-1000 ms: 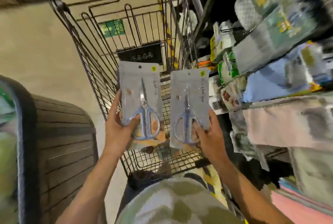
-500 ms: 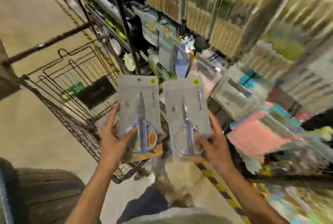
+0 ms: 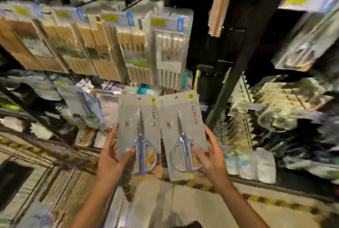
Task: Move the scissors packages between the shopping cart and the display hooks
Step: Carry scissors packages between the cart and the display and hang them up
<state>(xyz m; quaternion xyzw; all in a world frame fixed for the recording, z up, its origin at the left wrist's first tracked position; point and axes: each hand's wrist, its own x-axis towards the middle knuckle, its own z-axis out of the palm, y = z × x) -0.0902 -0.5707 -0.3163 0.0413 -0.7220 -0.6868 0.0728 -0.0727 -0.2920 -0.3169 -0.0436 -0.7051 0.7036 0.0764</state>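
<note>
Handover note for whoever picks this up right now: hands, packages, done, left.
Left hand: grips the lower edge of the left scissors package, thumb over the blue handle.
Right hand: same grip on the right scissors package.
Both packages are held upright, side by side with edges touching or overlapping, in front of the display rack. The cart is not in view.
Done: two packages in hand and facing the shelves.
Left: neither is on a hook yet. Hang each by its top hole; similar scissors packs seem to hang at upper right, though blur makes that uncertain.
</note>
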